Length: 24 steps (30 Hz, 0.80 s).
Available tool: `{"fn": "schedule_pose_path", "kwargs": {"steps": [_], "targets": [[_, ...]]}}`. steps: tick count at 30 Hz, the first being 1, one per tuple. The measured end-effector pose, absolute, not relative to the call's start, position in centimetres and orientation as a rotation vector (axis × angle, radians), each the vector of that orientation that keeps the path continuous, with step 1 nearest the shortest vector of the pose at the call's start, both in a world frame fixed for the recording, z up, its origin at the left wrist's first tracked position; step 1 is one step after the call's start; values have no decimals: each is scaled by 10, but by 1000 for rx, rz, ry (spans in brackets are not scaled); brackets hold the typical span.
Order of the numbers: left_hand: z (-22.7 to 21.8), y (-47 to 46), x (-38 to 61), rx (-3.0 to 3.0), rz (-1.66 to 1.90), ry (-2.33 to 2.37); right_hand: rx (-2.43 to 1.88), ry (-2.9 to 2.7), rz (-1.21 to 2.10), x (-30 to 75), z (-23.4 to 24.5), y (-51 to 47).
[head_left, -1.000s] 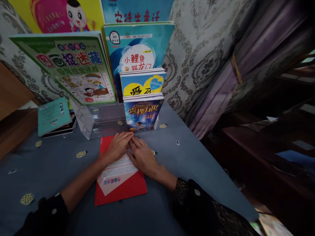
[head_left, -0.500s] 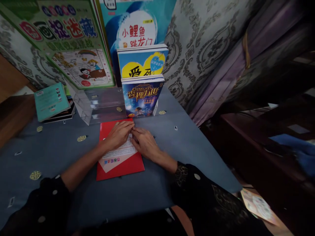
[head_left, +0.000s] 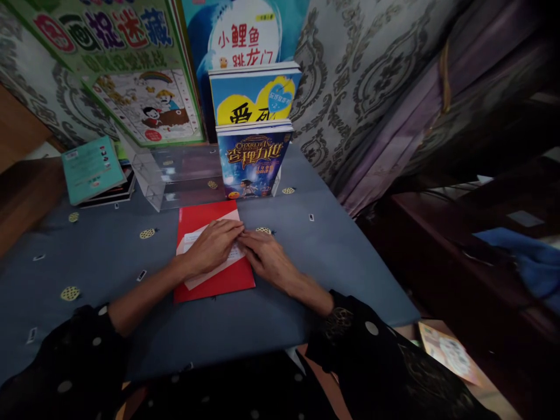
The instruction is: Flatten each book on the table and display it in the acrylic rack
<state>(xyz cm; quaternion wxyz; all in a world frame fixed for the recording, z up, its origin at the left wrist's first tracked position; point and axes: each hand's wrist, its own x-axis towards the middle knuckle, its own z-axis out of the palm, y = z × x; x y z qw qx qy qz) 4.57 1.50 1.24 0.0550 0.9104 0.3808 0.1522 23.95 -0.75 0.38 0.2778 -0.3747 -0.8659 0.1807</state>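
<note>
Slid flattened left hand (head_left: 215, 246) and right hand (head_left: 268, 255), gripping nothing visible, nearer along glossy red rectangular booklet (head_left: 225, 279), flat on blue cloth-covered bench (head_left: 341, 256); now baring upper part, apparently working lower.

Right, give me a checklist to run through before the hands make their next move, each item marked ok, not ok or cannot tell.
1. Red book supported by the blue cloth: ok, lying on it.
2. Left hand over the red book: ok, across its middle.
3. Right hand at the book's right edge: ok, fingertips close against the left hand's.
4. Printed panel fully visible: not ok, the left hand covers much of it.
5. Fingers gripping a page or cover: cannot tell, the undersides of both hands are hidden.
6. Dark blue book standing up beyond the hands: ok.
</note>
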Motion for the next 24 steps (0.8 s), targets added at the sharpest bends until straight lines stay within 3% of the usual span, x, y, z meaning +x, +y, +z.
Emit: {"fn": "schedule_pose_path", "kwargs": {"steps": [24], "targets": [[26, -91, 59, 2661, 247, 1126, -801, -2231, 626, 278, 0, -89]]}}
